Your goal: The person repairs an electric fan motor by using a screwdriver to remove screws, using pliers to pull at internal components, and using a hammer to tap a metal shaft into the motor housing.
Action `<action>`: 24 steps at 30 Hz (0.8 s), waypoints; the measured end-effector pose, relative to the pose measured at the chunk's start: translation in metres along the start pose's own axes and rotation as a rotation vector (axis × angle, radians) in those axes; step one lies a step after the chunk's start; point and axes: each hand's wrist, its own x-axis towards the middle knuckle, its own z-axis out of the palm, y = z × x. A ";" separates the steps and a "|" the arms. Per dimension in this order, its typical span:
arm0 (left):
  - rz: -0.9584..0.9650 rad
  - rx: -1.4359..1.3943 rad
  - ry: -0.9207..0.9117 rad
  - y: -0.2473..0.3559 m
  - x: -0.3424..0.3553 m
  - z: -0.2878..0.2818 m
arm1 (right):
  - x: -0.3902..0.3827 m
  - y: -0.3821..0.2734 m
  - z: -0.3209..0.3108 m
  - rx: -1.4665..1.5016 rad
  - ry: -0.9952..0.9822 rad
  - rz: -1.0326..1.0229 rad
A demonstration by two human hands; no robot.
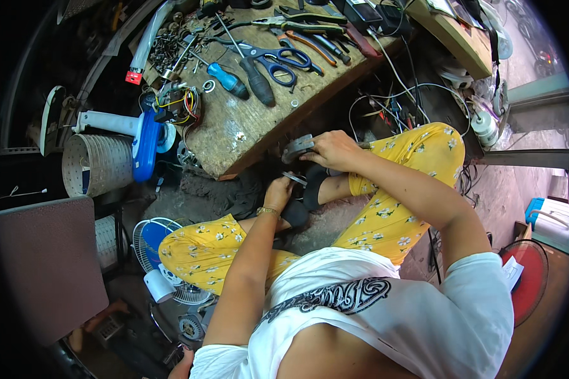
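My right hand (335, 150) is closed around what looks like a hammer (297, 148); its grey metal head sticks out past my fingers, below the workbench edge. Just below and to the left, my left hand (278, 193) pinches a small, flat, shiny metal piece (294, 178), its exact kind too small to make out. The hammer head is above the piece, apart from it. Both hands are low between my knees, over my dark shoes (312, 189). What lies under the metal piece is hidden.
On the wooden workbench (221, 142) lie blue-handled scissors (278, 63), screwdrivers (229, 81), pliers (310, 26) and loose screws. A blue and white fan part (146, 145) and a perforated bin (85, 164) stand left. Cables (392, 76) hang at right. Another hand (183, 365) shows lower left.
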 end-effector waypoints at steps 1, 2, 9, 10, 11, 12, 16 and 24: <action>-0.054 0.028 -0.036 -0.001 -0.001 -0.001 | 0.000 -0.001 0.000 -0.002 -0.014 0.019; -0.055 0.040 -0.041 -0.001 -0.001 -0.001 | 0.000 0.001 -0.001 -0.010 -0.027 0.035; -0.032 0.102 -0.045 -0.003 -0.002 0.005 | -0.006 -0.005 0.008 -0.032 -0.200 -0.037; -0.020 0.136 -0.041 -0.002 -0.003 0.006 | -0.006 -0.006 0.009 -0.032 -0.208 -0.053; -0.008 0.129 -0.031 -0.002 -0.004 0.007 | -0.007 -0.007 0.011 -0.032 -0.215 -0.069; 0.004 0.122 -0.021 -0.001 -0.005 0.007 | -0.007 -0.007 0.013 -0.032 -0.222 -0.084; -0.018 0.178 -0.062 0.001 -0.004 0.010 | -0.010 -0.003 0.027 -0.052 -0.255 -0.101; 0.080 0.086 0.073 -0.005 -0.005 0.018 | -0.007 -0.028 0.010 0.038 -0.023 -0.242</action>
